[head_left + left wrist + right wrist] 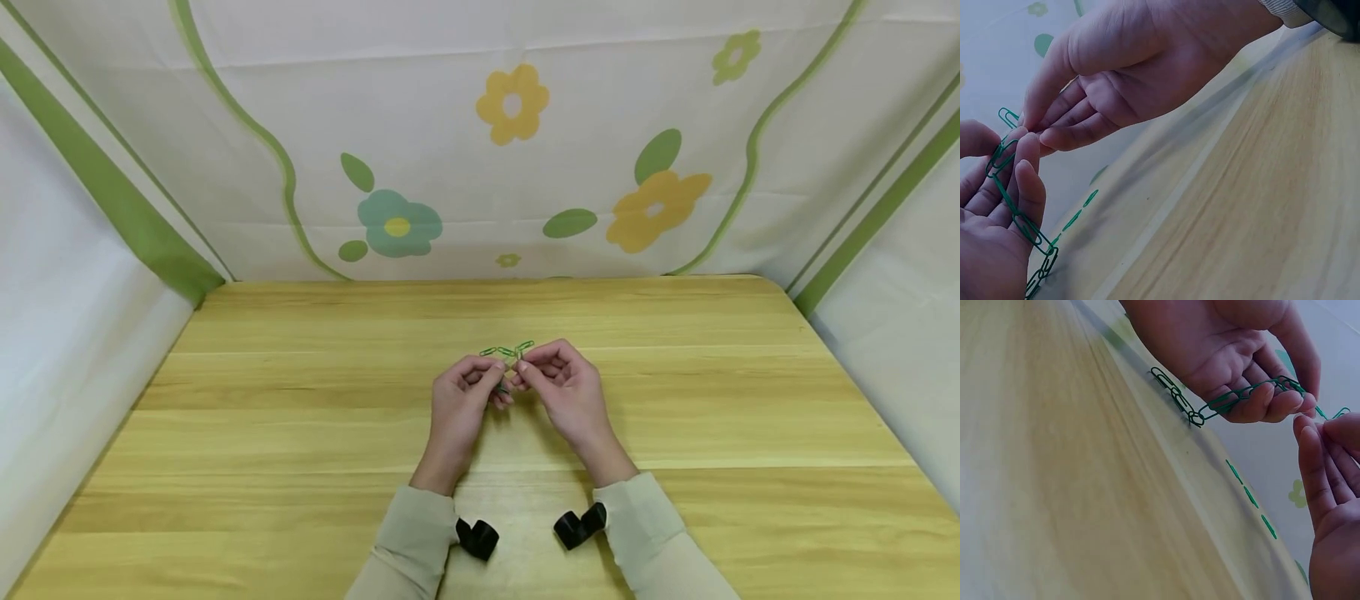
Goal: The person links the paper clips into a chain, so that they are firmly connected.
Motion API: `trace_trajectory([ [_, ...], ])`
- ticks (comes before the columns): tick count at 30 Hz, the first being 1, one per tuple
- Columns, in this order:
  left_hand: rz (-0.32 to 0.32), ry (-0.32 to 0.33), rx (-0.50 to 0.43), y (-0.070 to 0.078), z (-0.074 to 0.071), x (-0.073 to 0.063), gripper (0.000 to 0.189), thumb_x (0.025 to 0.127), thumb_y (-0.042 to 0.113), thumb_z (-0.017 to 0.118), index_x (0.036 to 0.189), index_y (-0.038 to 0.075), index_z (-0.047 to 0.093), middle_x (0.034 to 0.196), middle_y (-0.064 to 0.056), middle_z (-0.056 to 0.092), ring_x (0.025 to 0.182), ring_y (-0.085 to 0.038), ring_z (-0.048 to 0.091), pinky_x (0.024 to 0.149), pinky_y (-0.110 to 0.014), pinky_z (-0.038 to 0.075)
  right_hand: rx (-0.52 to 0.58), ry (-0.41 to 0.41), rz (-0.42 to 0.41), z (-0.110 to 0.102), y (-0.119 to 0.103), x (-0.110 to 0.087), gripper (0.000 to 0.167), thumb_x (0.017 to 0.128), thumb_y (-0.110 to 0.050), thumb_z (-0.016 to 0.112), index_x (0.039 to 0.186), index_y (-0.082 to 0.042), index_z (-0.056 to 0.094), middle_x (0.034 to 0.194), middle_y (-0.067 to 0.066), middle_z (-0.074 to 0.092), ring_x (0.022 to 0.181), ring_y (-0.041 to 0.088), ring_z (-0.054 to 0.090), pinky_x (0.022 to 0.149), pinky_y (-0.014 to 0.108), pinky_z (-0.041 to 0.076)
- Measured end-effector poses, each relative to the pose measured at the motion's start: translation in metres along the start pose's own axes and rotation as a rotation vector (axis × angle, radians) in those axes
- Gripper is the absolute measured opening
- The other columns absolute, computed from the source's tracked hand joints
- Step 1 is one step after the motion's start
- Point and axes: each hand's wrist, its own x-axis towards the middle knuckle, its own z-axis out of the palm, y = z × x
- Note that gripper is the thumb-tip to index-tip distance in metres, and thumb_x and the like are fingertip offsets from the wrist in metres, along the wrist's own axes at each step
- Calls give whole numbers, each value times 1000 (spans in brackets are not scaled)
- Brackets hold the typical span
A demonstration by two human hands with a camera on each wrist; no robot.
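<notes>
My left hand [459,408] and right hand [576,404] meet fingertip to fingertip above the wooden table. A chain of linked green paper clips [1196,417] runs across the curled fingers of my left hand, and its loose end dangles below them. Left thumb and forefinger pinch the chain near its upper end. Between the right thumb and forefinger is a green paper clip [1007,117], its looped end sticking out past the fingertips. The meeting point of clip and chain is largely hidden by fingers. Beyond the hands, several single green paper clips [1250,497] lie in a row on the table.
The wooden table [262,467] ends at a white curtain [450,167] printed with flowers and leaves. More white cloth hangs at the left and right sides. A black wrist device [477,539] shows by the left cuff, another [580,527] by the right.
</notes>
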Motion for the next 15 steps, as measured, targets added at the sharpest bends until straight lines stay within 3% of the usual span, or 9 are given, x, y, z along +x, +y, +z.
trace_trajectory([
  [6, -19, 5, -1, 0, -1, 0, 14, 103, 8, 70, 108, -5, 75, 77, -1, 73, 62, -14, 68, 62, -25, 58, -22, -13, 9, 1, 2, 1, 17, 99, 7, 70, 114, 11, 63, 97, 3, 75, 84, 12, 76, 80, 28, 66],
  [12, -34, 11, -24, 1, -3, 1, 16, 104, 10, 70, 108, -5, 75, 78, -1, 74, 62, -13, 68, 62, -25, 58, -60, -10, 42, 0, 3, 0, 15, 99, 6, 71, 112, 10, 65, 104, 22, 76, 83, 12, 76, 78, 29, 66],
  [15, -39, 11, -32, 1, -3, 1, 18, 104, 10, 71, 108, -6, 74, 78, -2, 73, 62, -13, 67, 62, -24, 57, -70, -11, 62, -2, 3, -1, 14, 99, 6, 71, 111, 10, 65, 104, 20, 77, 83, 13, 77, 77, 28, 66],
])
